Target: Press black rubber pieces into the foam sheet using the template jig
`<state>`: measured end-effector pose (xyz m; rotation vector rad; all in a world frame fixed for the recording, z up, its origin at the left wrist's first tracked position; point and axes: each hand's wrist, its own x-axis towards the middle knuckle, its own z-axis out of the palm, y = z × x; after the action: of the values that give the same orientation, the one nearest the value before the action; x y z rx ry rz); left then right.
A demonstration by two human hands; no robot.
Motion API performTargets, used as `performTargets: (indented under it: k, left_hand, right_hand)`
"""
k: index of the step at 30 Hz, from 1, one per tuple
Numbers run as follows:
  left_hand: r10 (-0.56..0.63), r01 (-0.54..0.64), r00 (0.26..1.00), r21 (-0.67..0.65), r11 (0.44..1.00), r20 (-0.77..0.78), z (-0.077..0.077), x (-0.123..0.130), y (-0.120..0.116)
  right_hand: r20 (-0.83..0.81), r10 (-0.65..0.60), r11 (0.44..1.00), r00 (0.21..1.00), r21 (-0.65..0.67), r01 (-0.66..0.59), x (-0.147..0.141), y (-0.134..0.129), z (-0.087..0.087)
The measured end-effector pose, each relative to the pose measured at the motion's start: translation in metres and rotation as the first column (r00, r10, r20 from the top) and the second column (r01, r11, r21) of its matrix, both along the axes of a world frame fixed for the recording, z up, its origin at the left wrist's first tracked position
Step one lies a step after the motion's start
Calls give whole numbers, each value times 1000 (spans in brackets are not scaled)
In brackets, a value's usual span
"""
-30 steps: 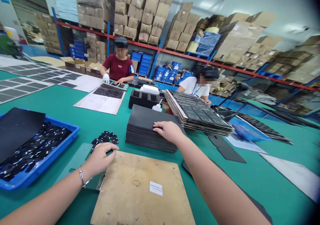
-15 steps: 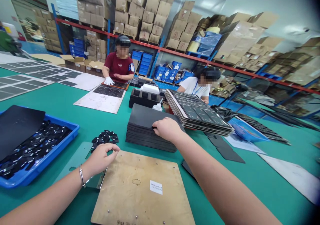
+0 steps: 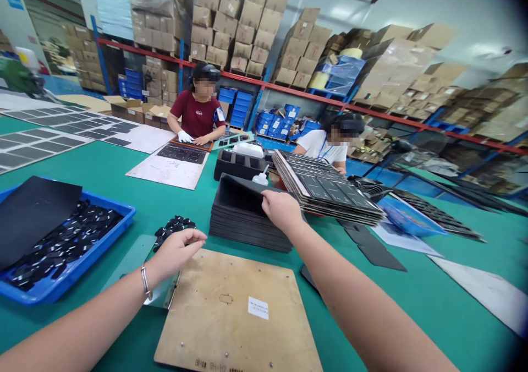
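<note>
Likely light and bendy, the top black sheet bows up off its stack — best held at the edge the right hand pinches — while the left hand is empty, fingers parted.

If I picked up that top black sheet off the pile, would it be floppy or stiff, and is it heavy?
Probably a bit floppy: the top black sheet looks bent where the right hand holds its edge up. It's likely light, since it looks thin and one hand raises that edge.
</note>
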<state>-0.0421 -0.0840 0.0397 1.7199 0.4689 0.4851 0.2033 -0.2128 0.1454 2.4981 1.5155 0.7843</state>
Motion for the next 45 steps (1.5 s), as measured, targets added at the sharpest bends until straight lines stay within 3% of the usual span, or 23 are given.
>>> performTargets:
  k: [3,6,8,10,12,15,16,18,20,21,23,24,26,27,28,31,35,37,40,45]
  left_hand:
    - [8,22,996,-332,943,88,15,9,0]
    - [-65,195,973,-629,752,223,30,13,5]
    - [-141,309,948,-715,627,286,33,12,9]
    - [-184,311,951,-768,561,250,26,7,9]
    - [-212,224,970,-785,578,120,11,1,5]
    - [-242,143,970,-721,678,-35,-15,-9,-10]
    - [-250,148,967,-703,696,-43,-22,-12,-15]
    - [-254,176,967,-685,707,-13,-30,-17,-23]
    - [-264,209,964,-669,713,21,-33,-19,-28]
    - [-269,218,963,-655,723,23,-33,-20,-29]
    - [-269,209,963,-593,777,-14,-32,-19,-28]
    - [-244,177,968,-518,837,-64,-31,-17,-27]
    - [-124,80,974,-225,971,-190,-32,-12,-23]
    - [-44,37,971,-33,999,-235,-34,-8,-20]
    - [30,10,966,154,988,-256,-35,-3,-16]
    - [111,45,956,506,861,-273,-41,10,-6]
    - [152,118,939,704,700,-307,-47,19,-1]
    - [176,110,946,780,617,-273,-49,17,-2]
    - [119,155,961,840,521,-251,-50,13,-9]
    - [71,230,954,860,455,-293,-50,8,-23]
  right_hand:
    - [48,10,994,999,112,-16,-9,-9,30]
    - [102,154,982,983,93,-164,-48,-33,42]
    - [58,281,959,958,-57,-277,-86,-56,23]
    - [-60,415,882,908,-218,-417,-125,-81,-15]
    - [-211,484,792,849,-307,-528,-157,-103,-59]
    - [-448,411,754,794,-322,-572,-178,-118,-103]
    - [-514,380,775,769,-277,-568,-175,-118,-110]
    - [-588,331,871,738,-109,-478,-158,-112,-114]
    - [-612,247,964,752,73,-257,-131,-102,-115]
    - [-640,185,983,746,115,-145,-117,-96,-116]
    - [-736,78,996,672,92,-15,-93,-87,-120]
    - [-781,43,998,624,56,0,-85,-83,-122]
    - [-821,-13,1000,570,-12,6,-74,-75,-125]
    - [-817,-45,999,574,-40,21,-71,-70,-125]
    - [-804,-80,997,590,-68,43,-69,-65,-125]
    - [-748,-167,985,642,-148,84,-64,-50,-121]
    - [-702,-219,973,677,-211,96,-57,-36,-123]
    - [-687,-228,969,690,-230,90,-55,-34,-125]
    - [-672,-242,961,700,-267,75,-52,-32,-124]
    - [-649,-296,929,701,-366,54,-47,-26,-114]
